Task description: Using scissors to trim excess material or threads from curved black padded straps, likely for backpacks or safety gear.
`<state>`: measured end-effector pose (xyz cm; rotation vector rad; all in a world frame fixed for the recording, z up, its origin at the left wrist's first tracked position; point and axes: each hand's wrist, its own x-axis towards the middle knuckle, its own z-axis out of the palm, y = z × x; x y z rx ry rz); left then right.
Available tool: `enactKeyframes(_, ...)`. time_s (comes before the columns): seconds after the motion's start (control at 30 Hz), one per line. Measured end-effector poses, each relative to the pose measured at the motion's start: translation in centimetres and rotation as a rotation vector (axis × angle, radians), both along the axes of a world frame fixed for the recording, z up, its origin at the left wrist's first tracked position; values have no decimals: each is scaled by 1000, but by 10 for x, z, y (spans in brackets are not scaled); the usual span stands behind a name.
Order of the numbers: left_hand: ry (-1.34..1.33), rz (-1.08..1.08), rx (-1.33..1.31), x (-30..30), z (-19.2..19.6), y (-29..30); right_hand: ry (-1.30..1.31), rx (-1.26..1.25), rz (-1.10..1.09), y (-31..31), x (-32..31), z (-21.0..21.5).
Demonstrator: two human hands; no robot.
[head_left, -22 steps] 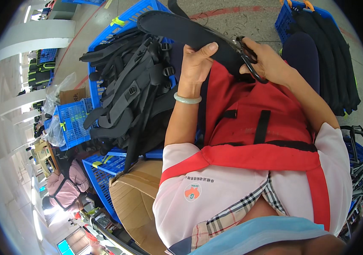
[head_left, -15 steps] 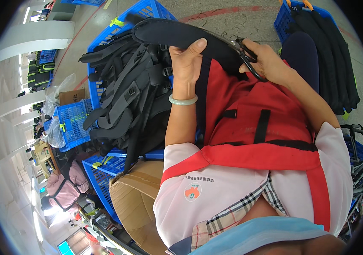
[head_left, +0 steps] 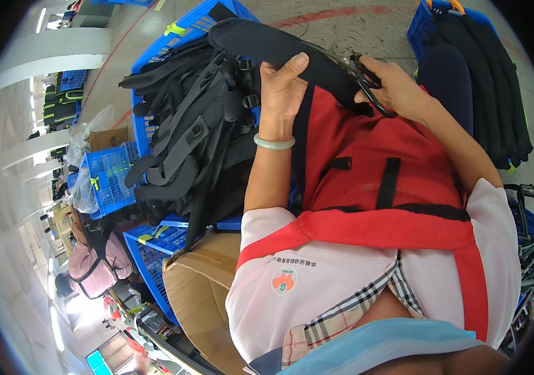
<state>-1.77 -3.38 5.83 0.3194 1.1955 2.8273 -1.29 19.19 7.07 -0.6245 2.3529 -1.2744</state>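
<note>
A long black padded shoulder strap [head_left: 260, 45] with a rounded end lies across the top of my lap. My left hand [head_left: 282, 87] grips it from below, thumb on its near face. My right hand [head_left: 398, 87] is closed round the black handles of a pair of scissors [head_left: 370, 94], whose blades lie along the strap's upper edge toward the left. How far the blades are apart is hard to see. Beyond the strap's rounded end, a short piece of black webbing [head_left: 221, 11] sticks out. A red apron [head_left: 360, 169] covers my lap under both hands.
Left of my lap, a blue plastic crate [head_left: 185, 34] is heaped with black straps and buckles [head_left: 195, 131]. Another blue crate [head_left: 420, 28] at the far right has long black padded pieces over it. An open cardboard box [head_left: 198, 294] is near my left side; a person in pink [head_left: 95, 262] sits farther left.
The strap's rounded end has shifted slightly right and up, and the webbing beyond it now points upward. My left hand has moved a little right with the strap; the scissors remain at its edge.
</note>
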Motion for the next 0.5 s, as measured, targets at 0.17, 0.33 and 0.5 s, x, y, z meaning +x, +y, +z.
enactKeyframes(0.17, 11, -38, -1, 0, -4, 6, 85, -157, -30, -2, 3, -4)
enactKeyframes(0.33, -26, -30, 0, 2, -4, 11, 82, -83, -25, 2, 1, 3)
enactKeyframes(0.5, -4, -60, -28, 4, -10, 17, -51, -273, -32, 0, 3, 1)
